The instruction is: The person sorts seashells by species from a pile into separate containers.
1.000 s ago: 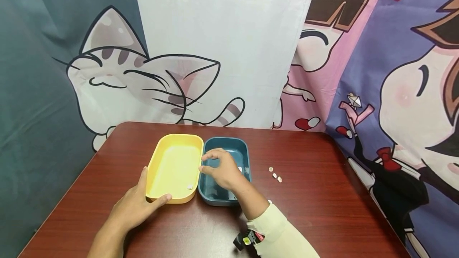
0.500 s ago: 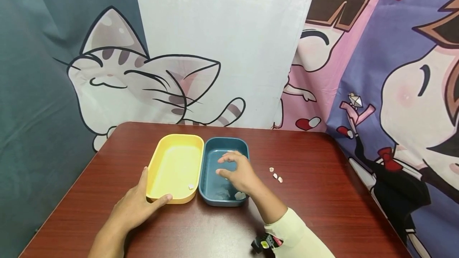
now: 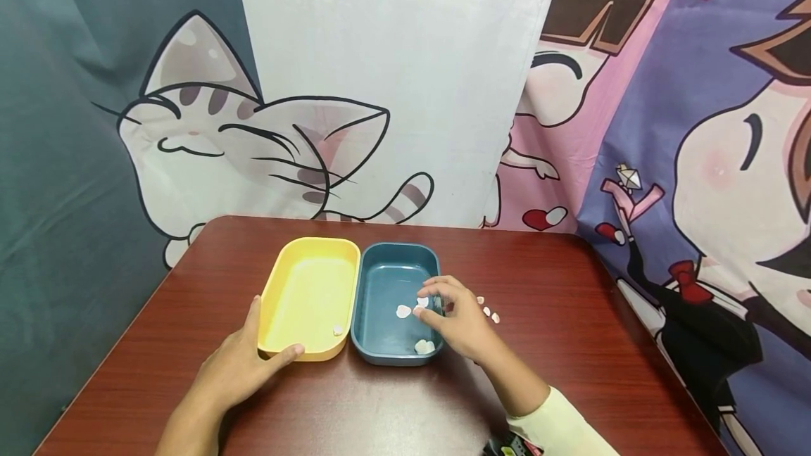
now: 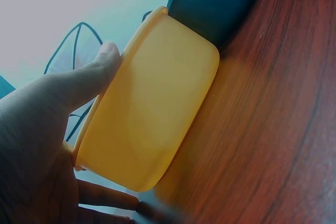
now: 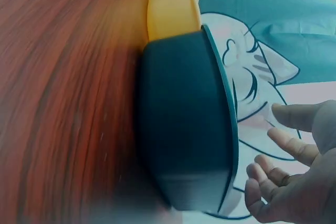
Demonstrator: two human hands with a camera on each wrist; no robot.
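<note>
My left hand (image 3: 234, 364) grips the near left corner of the yellow plastic box (image 3: 308, 294), thumb on the front rim, other fingers along the left side. One small whitish shell-like piece (image 3: 338, 331) lies near that box's right front corner. Tight against it on the right stands the dark blue box (image 3: 386, 280), holding several such pale pieces (image 3: 403, 311). My right hand (image 3: 462, 322) hovers over the blue box's right rim, fingers loosely curved and apart, nothing seen between them. In the right wrist view, its fingers (image 5: 289, 145) are spread beside the blue box's rim.
Several more small pale pieces (image 3: 486, 311) lie on the brown wooden table (image 3: 570, 343) to the right, partly behind my right hand. A printed cloth (image 3: 405, 90) with cartoon figures hangs behind the table's far edge.
My right hand has moved right, from the seam between the boxes across the blue box to its right rim, uncovering pale pieces inside. The left hand and both boxes stay put.
</note>
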